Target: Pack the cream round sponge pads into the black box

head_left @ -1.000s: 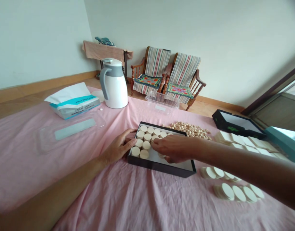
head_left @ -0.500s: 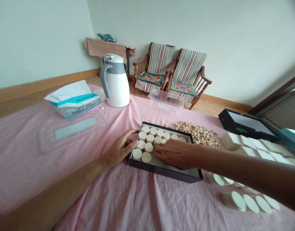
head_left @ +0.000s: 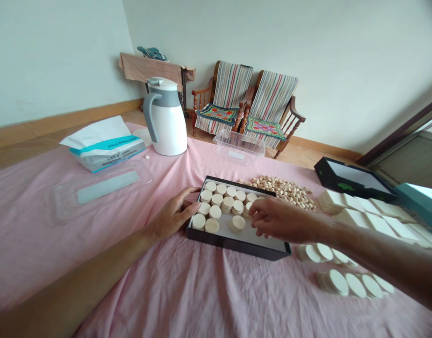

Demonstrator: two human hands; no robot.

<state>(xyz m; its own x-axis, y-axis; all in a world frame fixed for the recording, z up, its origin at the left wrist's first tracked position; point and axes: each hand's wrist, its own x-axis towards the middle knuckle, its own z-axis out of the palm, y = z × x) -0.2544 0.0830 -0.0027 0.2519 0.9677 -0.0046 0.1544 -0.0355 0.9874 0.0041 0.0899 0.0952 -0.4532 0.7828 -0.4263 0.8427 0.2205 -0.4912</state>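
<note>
A shallow black box (head_left: 237, 248) with a pale lining lies on the pink cloth, holding rows of round wooden discs (head_left: 212, 226) in short stacks. Its left rim is held by my left hand (head_left: 175, 212), the thumb on the edge and the fingers partly hidden behind the wall. Over the right half of the box is my right hand (head_left: 277, 218), its fingers loosely bent and slightly apart with nothing visible between them. Its fingertips are close to a disc stack at the end of the second row. One disc stack (head_left: 238, 223) stands slightly apart, left of this hand.
Behind the box lies a heap of small wooden pieces (head_left: 282, 188). At right are square wooden tiles (head_left: 384, 223), more discs (head_left: 338, 282) and a black box lid (head_left: 352, 180). A jug (head_left: 170, 126), tissue pack (head_left: 108, 145) and clear plastic trays (head_left: 240, 144) stand farther back.
My right hand has lifted and moved right, uncovering disc stacks beneath it, including the one standing apart. My left hand stays on the box rim. The view has shifted slightly.
</note>
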